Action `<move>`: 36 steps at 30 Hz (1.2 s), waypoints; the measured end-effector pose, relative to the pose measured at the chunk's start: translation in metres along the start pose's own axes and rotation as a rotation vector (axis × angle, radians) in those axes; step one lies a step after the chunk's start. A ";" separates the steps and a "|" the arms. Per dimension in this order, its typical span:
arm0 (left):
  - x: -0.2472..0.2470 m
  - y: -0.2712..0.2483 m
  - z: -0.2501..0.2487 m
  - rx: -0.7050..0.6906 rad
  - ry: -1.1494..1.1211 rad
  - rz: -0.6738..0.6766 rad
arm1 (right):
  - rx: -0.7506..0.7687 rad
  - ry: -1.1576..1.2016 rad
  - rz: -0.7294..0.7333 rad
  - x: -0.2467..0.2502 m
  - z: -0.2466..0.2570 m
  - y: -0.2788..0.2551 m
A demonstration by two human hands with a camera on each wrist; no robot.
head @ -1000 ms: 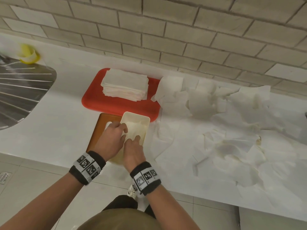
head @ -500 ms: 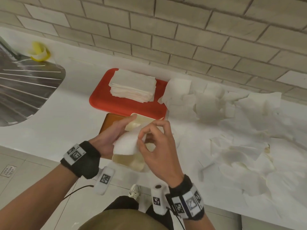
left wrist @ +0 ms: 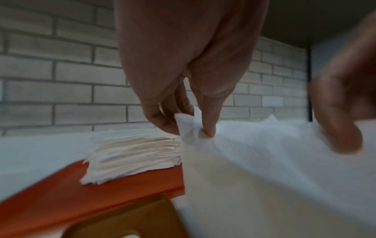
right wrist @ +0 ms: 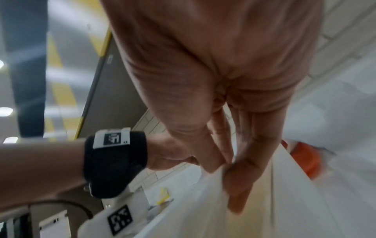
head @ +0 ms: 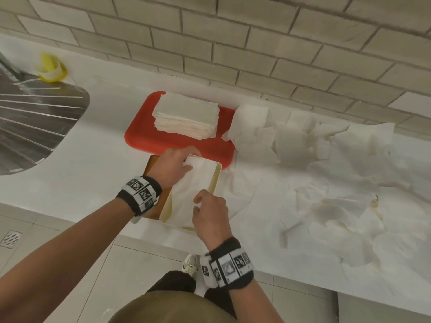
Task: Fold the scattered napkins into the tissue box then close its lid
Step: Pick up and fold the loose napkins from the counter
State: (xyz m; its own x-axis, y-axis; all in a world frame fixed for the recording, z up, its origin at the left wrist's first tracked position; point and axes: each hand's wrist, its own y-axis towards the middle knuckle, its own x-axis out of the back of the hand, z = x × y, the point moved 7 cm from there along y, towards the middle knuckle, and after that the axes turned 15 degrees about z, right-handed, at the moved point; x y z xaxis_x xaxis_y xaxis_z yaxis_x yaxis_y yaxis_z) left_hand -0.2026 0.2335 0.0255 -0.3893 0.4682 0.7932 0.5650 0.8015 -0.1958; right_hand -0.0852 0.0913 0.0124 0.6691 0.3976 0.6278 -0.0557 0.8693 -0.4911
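Note:
A cream tissue box [head: 216, 180] stands open near the counter's front edge, with its brown wooden lid [head: 151, 167] lying beside it on the left. A white napkin [head: 194, 190] is stretched over the box opening. My left hand [head: 190, 159] pinches its far corner, seen close in the left wrist view [left wrist: 191, 128]. My right hand [head: 198, 205] pinches the near edge between thumb and fingers [right wrist: 221, 169]. Many loose napkins [head: 326, 183] lie scattered on the counter to the right.
Behind the box, a red tray [head: 142, 141] carries a stack of folded napkins [head: 186, 117]. A steel drainboard [head: 35, 127] and a yellow item [head: 50, 68] sit at the far left. A brick wall [head: 233, 43] backs the counter.
Half a second ago both hands held the napkin bunched above the box. Now they have moved apart and lowered it, spread flat across the opening.

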 end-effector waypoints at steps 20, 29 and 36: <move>-0.047 0.035 -0.018 -0.099 0.509 0.235 | -0.608 0.027 -0.296 0.136 -0.230 0.039; -0.030 0.016 -0.042 -0.228 0.300 -0.016 | -0.174 0.212 -0.286 0.146 -0.191 0.020; -0.008 -0.021 -0.103 -0.223 -0.590 0.288 | 0.415 0.452 -0.023 0.164 -0.018 -0.048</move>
State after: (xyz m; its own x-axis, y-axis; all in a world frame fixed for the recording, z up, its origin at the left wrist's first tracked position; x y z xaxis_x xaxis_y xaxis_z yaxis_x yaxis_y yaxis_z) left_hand -0.1366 0.1749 0.0830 -0.4959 0.8257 0.2690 0.8167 0.5487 -0.1788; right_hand 0.0403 0.1096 0.1278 0.9167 0.2926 0.2722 -0.2607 0.9541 -0.1477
